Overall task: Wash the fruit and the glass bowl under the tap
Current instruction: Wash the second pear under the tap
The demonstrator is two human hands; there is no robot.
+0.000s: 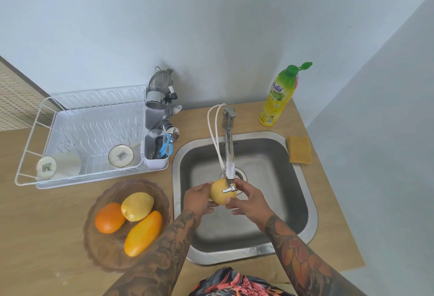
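A round yellow fruit [219,193] is held over the steel sink [303,201], right under the spout of the chrome tap [229,145]. My left hand [197,199] cups its left side and my right hand [249,199] holds its right side with the thumb on the front. I cannot tell whether water is running. On the counter to the left stands the brownish glass bowl [103,253], holding an orange [109,217], a lemon [137,206] and a long yellow-orange mango [143,233].
A white dish rack [30,135] with two upturned cups and a utensil caddy [156,152] stands at the back left. A green-capped dish soap bottle [279,98] and a yellow sponge [300,152] sit behind and right of the sink. Walls close in behind and right.
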